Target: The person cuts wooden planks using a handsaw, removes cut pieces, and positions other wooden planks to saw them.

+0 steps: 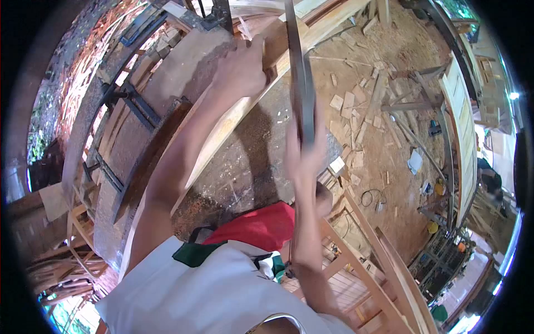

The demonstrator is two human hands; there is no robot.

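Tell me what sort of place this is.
Most likely a woodworking shop: wood offcuts litter the floor, a long pale board lies under the person's hands, and a big wooden panel is off to the right.

shirt [222, 286] pale grey-white | dark-green patch [197, 254] | red cloth [258, 225] at waist | left hand [240, 69], right hand [305, 149] bare

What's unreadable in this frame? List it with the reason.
Head view, the only one:
- Long grey tool: far end cut off by the top edge; blur and steep angle hide any teeth.
- Its handle: covered by the right hand, itself motion-blurred.
- Left hand: blurred; fingertip contact with the brown wood block unclear.
- Yellow items on the floor, right: too small to identify.
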